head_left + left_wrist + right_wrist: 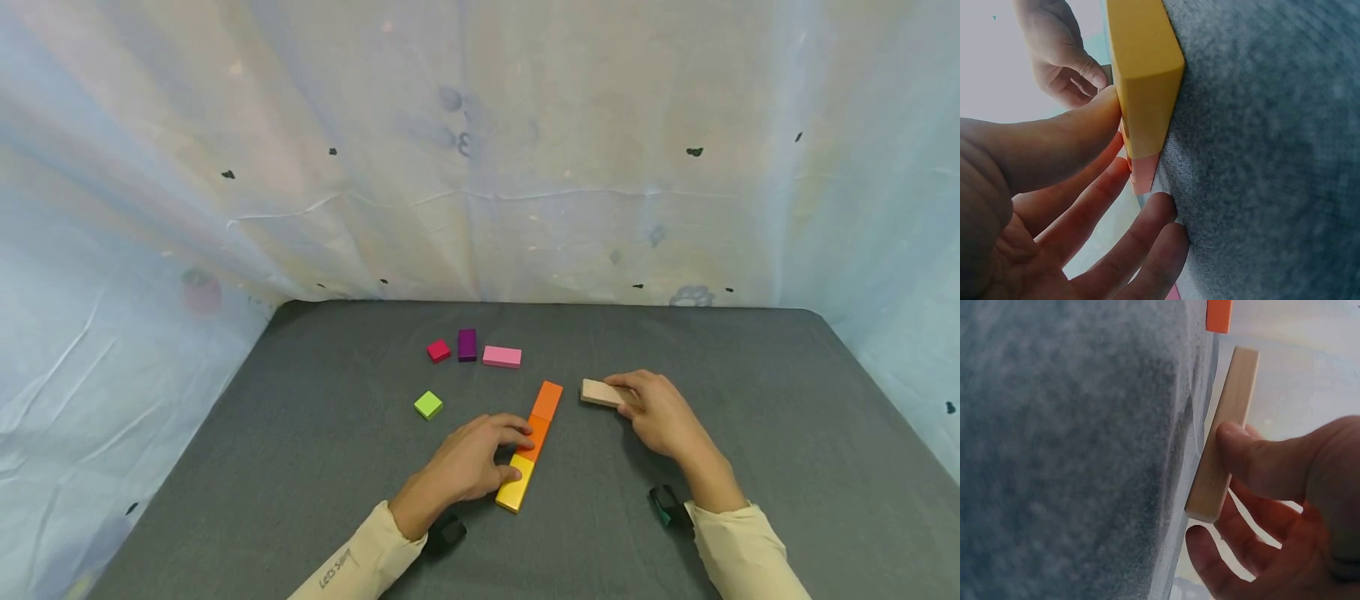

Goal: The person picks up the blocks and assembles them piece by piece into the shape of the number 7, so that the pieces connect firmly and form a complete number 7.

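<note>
A slanting row on the dark grey table holds a yellow block (513,493) at the near end and two orange blocks, the middle one (536,432) and the far one (547,400), end to end. My left hand (474,457) rests at this row, its thumb touching the yellow block (1146,50) and its fingertips over the middle orange block. To the right, my right hand (662,417) pinches a plain wooden block (597,392) between thumb and fingers. The right wrist view shows this wooden block (1225,437) held tilted, a little off the cloth.
Beyond the left hand lie a red block (438,351), a purple block (467,345) and a pink block (502,357). Nearer sits a lime green block (428,405). A pale patterned curtain (480,167) hangs behind the table (337,500) and at its sides.
</note>
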Available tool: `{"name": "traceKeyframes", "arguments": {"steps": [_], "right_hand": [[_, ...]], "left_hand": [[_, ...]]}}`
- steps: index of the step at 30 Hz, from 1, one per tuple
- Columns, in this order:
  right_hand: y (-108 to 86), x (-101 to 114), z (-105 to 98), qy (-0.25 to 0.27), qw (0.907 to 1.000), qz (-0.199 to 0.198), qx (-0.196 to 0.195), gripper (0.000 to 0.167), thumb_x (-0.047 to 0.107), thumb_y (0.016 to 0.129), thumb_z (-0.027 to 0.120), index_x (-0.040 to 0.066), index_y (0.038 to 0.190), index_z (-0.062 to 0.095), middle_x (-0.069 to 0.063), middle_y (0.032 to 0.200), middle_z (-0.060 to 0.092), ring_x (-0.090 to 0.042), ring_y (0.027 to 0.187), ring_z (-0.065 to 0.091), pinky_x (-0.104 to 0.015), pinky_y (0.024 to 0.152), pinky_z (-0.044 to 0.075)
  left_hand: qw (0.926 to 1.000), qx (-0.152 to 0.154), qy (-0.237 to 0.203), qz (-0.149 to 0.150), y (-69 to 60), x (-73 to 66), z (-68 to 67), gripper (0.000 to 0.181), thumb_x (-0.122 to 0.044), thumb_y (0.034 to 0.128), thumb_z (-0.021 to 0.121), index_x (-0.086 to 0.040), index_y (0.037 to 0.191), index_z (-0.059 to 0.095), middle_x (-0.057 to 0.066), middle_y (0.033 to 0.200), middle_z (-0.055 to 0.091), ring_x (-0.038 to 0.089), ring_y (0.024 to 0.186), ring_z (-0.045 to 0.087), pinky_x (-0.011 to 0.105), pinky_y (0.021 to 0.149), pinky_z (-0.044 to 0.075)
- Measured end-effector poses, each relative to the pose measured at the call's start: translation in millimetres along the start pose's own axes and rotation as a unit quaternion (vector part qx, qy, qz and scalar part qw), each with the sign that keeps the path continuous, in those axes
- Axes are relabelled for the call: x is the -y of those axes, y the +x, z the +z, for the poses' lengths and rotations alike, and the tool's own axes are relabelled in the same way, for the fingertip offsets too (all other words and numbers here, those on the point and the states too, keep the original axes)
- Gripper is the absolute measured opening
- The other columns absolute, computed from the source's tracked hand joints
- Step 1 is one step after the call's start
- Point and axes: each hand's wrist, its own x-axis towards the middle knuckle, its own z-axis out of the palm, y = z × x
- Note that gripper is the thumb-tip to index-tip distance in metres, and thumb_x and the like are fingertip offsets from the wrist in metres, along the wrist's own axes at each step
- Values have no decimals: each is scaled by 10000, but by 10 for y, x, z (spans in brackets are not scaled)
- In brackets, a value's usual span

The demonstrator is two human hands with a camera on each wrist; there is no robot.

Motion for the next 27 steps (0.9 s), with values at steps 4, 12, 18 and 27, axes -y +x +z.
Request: {"name": "traceKeyframes", "arguments": {"steps": [4,12,18,27], "right_hand": [[11,-13,9,33,9999,-127,35,388,-19,905,663,66,1283,658,-223,1297,617,-469,1238,519,-637,1005,425],[-13,-21,-1,27,9995,-320,-35,375,-41,890,666,70,1248,678,-190,1271,636,-450,1217,526,-621,986,437],[28,-25,-36,-13,9993,-368,117,371,-26,914,645,77,1270,663,-185,1286,626,-444,1224,522,-623,998,431],[97,-51,-70,-68,9972,-702,243,369,-50,907,641,87,1247,681,-161,1251,650,-419,1183,554,-600,970,455]], "left_hand": [[10000,-18,64,16,5,3,-10,367,-227,878,773,-253,1239,714,-173,1379,566,147,1300,526,425,1089,451],[9999,-36,86,97,-7,-5,-4,373,-225,872,778,-250,1239,715,-169,1381,568,149,1295,532,423,1081,462],[9999,-96,123,45,2,0,-23,374,-227,872,778,-259,1239,713,-176,1379,566,140,1294,532,416,1081,461],[9999,-38,150,39,-11,-6,-13,367,-245,884,766,-273,1245,708,-183,1388,559,136,1296,530,400,1074,468]]}}
